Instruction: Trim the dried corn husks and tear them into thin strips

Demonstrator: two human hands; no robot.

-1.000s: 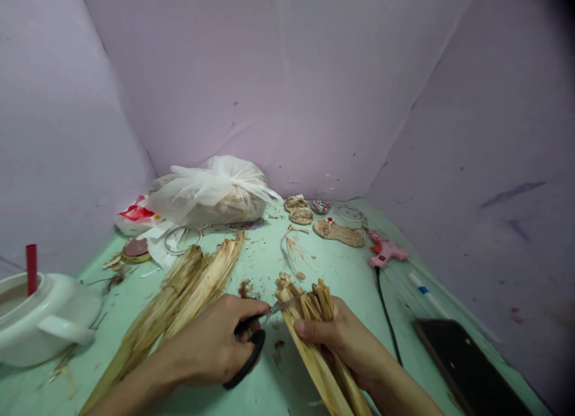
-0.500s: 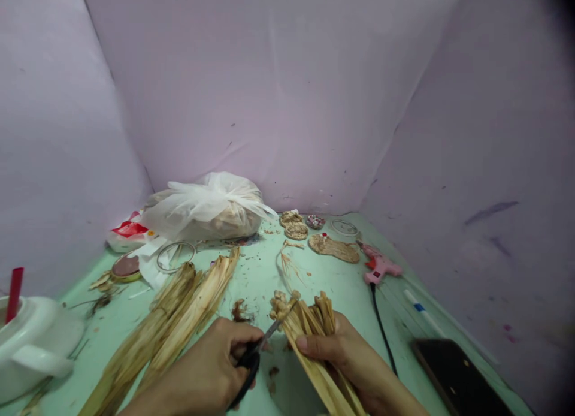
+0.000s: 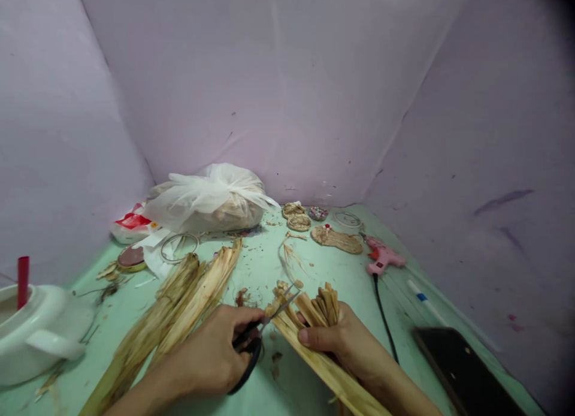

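My left hand (image 3: 213,350) is closed around the black handles of a pair of scissors (image 3: 252,368). The blades are parted and lie at the knobbly upper ends of a bundle of dried husk strips (image 3: 317,368). That bundle is gripped by my right hand (image 3: 335,338), thumb laid across the front and the other fingers mostly hidden behind. A small pale bit of husk (image 3: 298,284) shows by the blade tips. Left of my left hand, more long dried husks (image 3: 179,311) lie on the green tabletop (image 3: 260,266).
At the back sits a tied white plastic bag (image 3: 211,200). To the right are a pink glue gun (image 3: 381,255), a dark phone (image 3: 465,371) and a flat woven piece (image 3: 336,239). A white pot (image 3: 45,332) stands at left, near a metal ring (image 3: 179,247). Husk scraps litter the table.
The scissor blades have opened wider at the bundle's end, and a small piece there now looks separate. The bundle's strips are fanned further apart. The camera view has shifted slightly.
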